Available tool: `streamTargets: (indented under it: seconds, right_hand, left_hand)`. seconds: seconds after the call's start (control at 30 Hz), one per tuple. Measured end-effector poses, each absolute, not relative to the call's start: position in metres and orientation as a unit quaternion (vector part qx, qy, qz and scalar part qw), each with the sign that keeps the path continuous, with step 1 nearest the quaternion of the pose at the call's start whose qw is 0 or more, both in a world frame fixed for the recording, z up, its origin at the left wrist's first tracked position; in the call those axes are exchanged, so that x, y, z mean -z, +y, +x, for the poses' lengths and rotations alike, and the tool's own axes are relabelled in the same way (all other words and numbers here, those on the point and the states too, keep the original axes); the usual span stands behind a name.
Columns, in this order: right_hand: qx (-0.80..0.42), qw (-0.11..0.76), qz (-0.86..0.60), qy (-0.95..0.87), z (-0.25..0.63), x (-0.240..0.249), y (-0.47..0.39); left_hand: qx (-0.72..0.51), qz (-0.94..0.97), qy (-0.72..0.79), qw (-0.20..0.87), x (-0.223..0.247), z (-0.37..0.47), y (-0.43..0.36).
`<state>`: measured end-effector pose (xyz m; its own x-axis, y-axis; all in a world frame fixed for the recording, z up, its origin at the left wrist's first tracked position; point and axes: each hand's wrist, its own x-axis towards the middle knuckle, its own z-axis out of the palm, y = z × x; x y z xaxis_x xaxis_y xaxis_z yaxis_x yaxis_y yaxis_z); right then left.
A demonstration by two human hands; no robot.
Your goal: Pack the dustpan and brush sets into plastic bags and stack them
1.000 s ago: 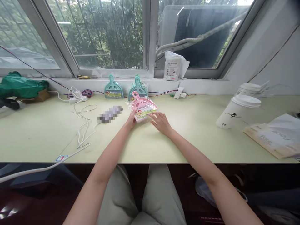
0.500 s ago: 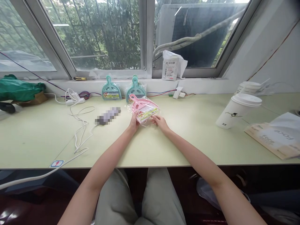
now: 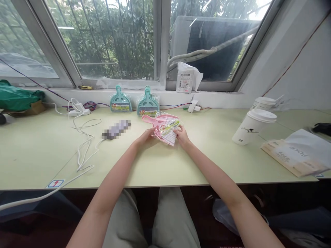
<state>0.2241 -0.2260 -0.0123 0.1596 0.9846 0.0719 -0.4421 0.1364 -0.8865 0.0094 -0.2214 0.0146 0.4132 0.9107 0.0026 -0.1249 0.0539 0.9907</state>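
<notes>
Between my hands is a pink dustpan and brush set (image 3: 165, 128) in clear plastic wrap with a yellow-green label. Its handle points to the upper left and its white bristles face right and down. My left hand (image 3: 146, 136) grips the lower left side, its fingers partly hidden under the wrap. At the right edge, my right hand (image 3: 181, 135) pinches the package near the end of the label. Just behind stand several wrapped teal dustpan sets (image 3: 148, 102) stacked together, and another teal dustpan set (image 3: 120, 100) leans against the wall to their left.
White cables (image 3: 84, 148) and a pixelated object (image 3: 116, 129) lie to the left on the table (image 3: 207, 162). Lidded white cups (image 3: 254, 125) and a paper bag (image 3: 297, 151) are at the right. A tissue pack (image 3: 184, 81) stands on the sill, near a yellow cutter (image 3: 85, 87).
The pink set has turned clockwise, its handle now lying more to the left and its bristles to the lower right. My right hand has moved slightly right. The camera view has shifted slightly.
</notes>
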Motion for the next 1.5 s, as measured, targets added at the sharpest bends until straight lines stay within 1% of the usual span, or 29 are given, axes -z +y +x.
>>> streamTargets:
  seconds: [0.13,0.2,0.4,0.5,0.6,0.7,0.77,0.87,0.93,0.97,1.0,1.03,1.07,1.1,1.13,1.17,1.2,1.23,1.27,1.33,1.43,1.5]
  right_hand:
    - [-0.552,0.654,-0.344,-0.386,0.224,0.011,-0.23]
    - [-0.557,0.651,-0.339,-0.389,0.223,0.01,-0.232]
    - [-0.568,0.654,-0.327,-0.377,0.226,0.0,-0.237]
    - [-0.561,0.671,-0.314,-0.369,0.233,-0.004,-0.237]
    - [-0.539,0.699,-0.315,-0.35,0.243,-0.004,-0.234]
    - [-0.528,0.719,-0.316,-0.323,0.249,-0.001,-0.231]
    - [-0.525,0.723,-0.32,-0.315,0.25,0.001,-0.23]
    - [-0.517,0.719,-0.338,-0.319,0.248,0.004,-0.229]
    - [-0.517,0.716,-0.341,-0.321,0.246,0.005,-0.23]
    - [-0.52,0.716,-0.34,-0.319,0.244,0.005,-0.23]
    - [-0.523,0.716,-0.338,-0.315,0.242,0.004,-0.231]
    - [-0.526,0.717,-0.334,-0.312,0.241,0.004,-0.232]
    - [-0.528,0.719,-0.328,-0.31,0.239,0.004,-0.232]
    - [-0.53,0.721,-0.322,-0.31,0.237,0.003,-0.233]
    - [-0.533,0.721,-0.313,-0.313,0.235,0.003,-0.234]
    - [-0.536,0.719,-0.304,-0.32,0.233,0.003,-0.235]
    - [-0.541,0.714,-0.296,-0.332,0.232,0.003,-0.236]
    - [-0.545,0.705,-0.292,-0.347,0.23,0.004,-0.236]
    - [-0.549,0.692,-0.295,-0.364,0.229,0.004,-0.236]
    - [-0.558,0.654,-0.326,-0.394,0.229,0.005,-0.235]
    - [-0.569,0.577,-0.413,-0.414,0.23,0.005,-0.233]
    - [-0.573,0.544,-0.442,-0.425,0.231,0.002,-0.234]
  left_hand:
    - [-0.47,0.528,0.426,0.565,-0.008,0.001,-0.208]
    - [-0.497,0.5,0.442,0.555,-0.007,-0.005,-0.201]
    - [-0.577,0.406,0.417,0.573,-0.015,-0.017,-0.195]
    - [-0.674,0.323,0.41,0.523,-0.024,-0.036,-0.189]
    - [-0.772,0.258,0.411,0.411,-0.033,-0.073,-0.179]
    - [-0.839,0.19,0.456,0.228,-0.034,-0.114,-0.175]
    - [-0.826,0.145,0.527,0.134,-0.03,-0.133,-0.18]
    - [-0.759,0.121,0.639,-0.024,-0.027,-0.141,-0.197]
    - [-0.712,0.162,0.669,-0.14,-0.032,-0.132,-0.21]
    - [-0.696,0.21,0.663,-0.179,-0.036,-0.124,-0.214]
    - [-0.687,0.28,0.643,-0.192,-0.041,-0.113,-0.217]
    - [-0.685,0.356,0.613,-0.17,-0.046,-0.099,-0.219]
    - [-0.684,0.429,0.579,-0.112,-0.05,-0.083,-0.219]
    - [-0.686,0.481,0.545,0.002,-0.052,-0.065,-0.22]
    - [-0.67,0.505,0.522,0.15,-0.052,-0.046,-0.22]
    - [-0.628,0.504,0.509,0.304,-0.049,-0.026,-0.22]
    - [-0.562,0.515,0.483,0.43,-0.044,-0.008,-0.222]
    - [-0.497,0.543,0.447,0.508,-0.037,0.009,-0.224]
    - [-0.45,0.565,0.42,0.55,-0.03,0.023,-0.226]
    - [-0.463,0.551,0.389,0.575,-0.016,0.039,-0.23]
    - [-0.505,0.489,0.436,0.562,-0.007,0.04,-0.229]
    - [-0.52,0.47,0.473,0.534,-0.008,0.034,-0.225]
